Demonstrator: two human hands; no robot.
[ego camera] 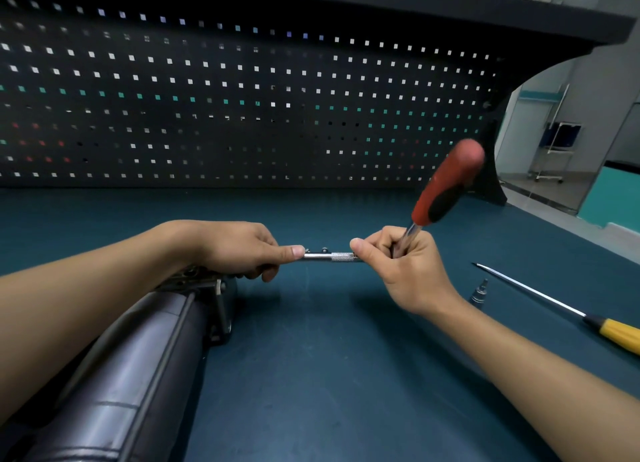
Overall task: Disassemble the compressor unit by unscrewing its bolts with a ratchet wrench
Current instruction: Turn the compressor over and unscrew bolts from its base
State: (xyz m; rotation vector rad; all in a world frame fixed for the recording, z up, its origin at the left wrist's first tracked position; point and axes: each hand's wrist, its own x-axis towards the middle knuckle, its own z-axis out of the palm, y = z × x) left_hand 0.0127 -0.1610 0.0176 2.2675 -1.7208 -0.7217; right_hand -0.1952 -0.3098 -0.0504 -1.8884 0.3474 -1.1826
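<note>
The dark cylindrical compressor unit (138, 357) lies on its side at the lower left, its bolted end plate (204, 281) pointing toward the middle of the bench. My left hand (239, 250) pinches the left end of a slim steel extension bar (329, 256), which runs level between both hands. My right hand (405, 264) grips the bar's knurled right end together with the metal shank of the ratchet wrench. Its red and black handle (446, 188) sticks up and to the right, blurred. The joint between bar and wrench is hidden in my fist.
A yellow-handled screwdriver (561, 306) lies on the green mat (311, 375) at the right, with a small steel socket bit (479, 293) beside it. A black pegboard (242, 98) stands at the back under a dark shelf. The bench edge runs along the right.
</note>
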